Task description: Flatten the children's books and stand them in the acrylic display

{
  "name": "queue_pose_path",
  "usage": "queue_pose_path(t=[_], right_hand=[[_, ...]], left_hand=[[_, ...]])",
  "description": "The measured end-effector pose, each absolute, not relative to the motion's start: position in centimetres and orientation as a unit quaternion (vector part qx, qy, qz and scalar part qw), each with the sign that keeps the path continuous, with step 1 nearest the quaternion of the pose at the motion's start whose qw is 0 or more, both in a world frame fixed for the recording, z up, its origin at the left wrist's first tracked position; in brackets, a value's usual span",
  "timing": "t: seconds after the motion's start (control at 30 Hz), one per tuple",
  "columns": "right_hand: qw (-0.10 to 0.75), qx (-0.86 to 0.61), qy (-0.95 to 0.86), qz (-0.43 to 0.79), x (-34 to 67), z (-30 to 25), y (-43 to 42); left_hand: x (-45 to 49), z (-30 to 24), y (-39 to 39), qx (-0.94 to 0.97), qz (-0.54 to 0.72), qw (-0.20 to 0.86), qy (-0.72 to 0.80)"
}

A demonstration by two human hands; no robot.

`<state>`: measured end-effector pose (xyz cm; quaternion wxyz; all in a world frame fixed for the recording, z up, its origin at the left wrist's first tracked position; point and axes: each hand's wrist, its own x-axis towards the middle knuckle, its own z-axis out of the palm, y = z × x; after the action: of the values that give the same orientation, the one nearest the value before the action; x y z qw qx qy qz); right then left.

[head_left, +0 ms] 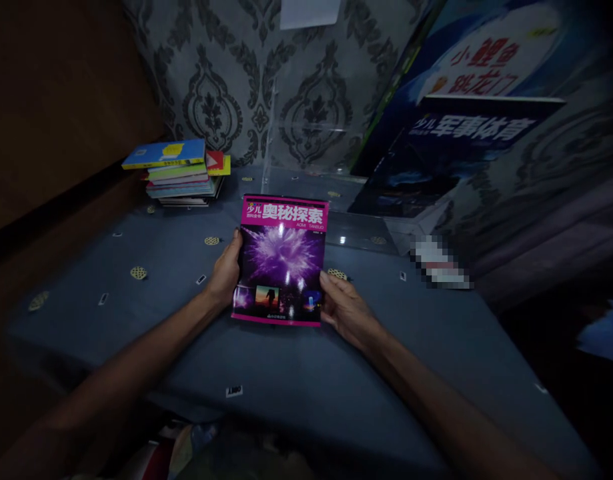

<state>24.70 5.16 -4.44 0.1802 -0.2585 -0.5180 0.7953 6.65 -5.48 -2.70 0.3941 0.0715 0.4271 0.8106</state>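
A purple book (283,257) with a bright burst on its cover faces me, held upright to slightly tilted over the cloth-covered table. My left hand (226,272) grips its left edge, with the thumb along the side. On the opposite edge, my right hand (347,303) is closed around the lower right side; its fingers behind the book are hidden. Just behind the book stands a clear plastic rack (311,143). In its right part lean a dark blue book (436,160) and, behind that, a larger blue picture book (481,57).
A stack of books (179,175) sits at the back left of the table (151,313). Right of the rack lies a blurred-out pale item (440,263). Patterned wallpaper (211,87) rises behind, and a white sheet (309,12) hangs at the top.
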Motion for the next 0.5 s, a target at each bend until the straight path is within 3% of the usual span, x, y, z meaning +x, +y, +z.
queue_pose_path(t=[0.23,0.33,0.5], right_hand=[[0.244,-0.217,-0.620,0.713,25.1,-4.0,6.4],[0.285,-0.189,-0.678,0.651,25.6,-2.8,7.5],[0.365,-0.157,-0.728,0.559,27.0,-0.8,8.3]], left_hand=[[6.6,-3.0,-6.0,0.097,0.766,0.358,0.525],[5.5,-2.8,-5.3,0.192,0.720,0.300,0.595],[5.0,-0.9,-3.9,0.279,0.686,0.311,0.595]])
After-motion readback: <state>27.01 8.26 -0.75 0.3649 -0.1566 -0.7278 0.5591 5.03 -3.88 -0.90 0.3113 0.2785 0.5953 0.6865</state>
